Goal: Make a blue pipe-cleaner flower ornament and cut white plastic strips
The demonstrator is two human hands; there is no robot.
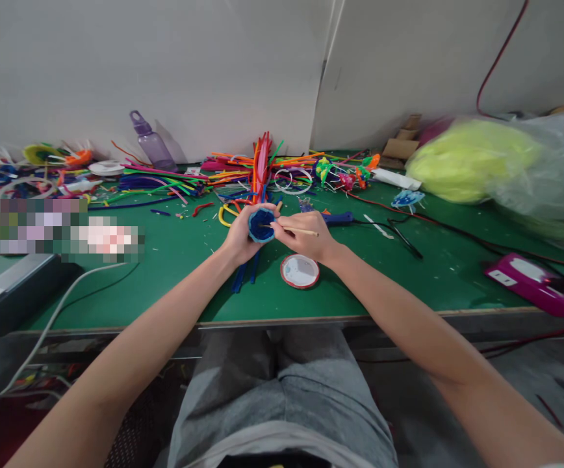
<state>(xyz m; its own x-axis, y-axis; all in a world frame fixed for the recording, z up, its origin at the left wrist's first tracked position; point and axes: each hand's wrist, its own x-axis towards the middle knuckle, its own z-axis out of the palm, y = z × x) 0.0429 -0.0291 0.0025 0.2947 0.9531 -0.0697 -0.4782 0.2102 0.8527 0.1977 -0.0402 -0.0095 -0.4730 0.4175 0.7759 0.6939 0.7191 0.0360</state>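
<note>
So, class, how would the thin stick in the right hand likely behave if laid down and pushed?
The thin stick would probably roll easily, being slim and straight. It is likely light, given its slender, wood-coloured shaft. It seems fairly stiff, showing no bend beyond the right hand.

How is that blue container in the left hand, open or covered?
The blue container is open: its dark blue inside shows, uncovered. The left hand holds it; the right hand holds a thin stick at its mouth.
</note>
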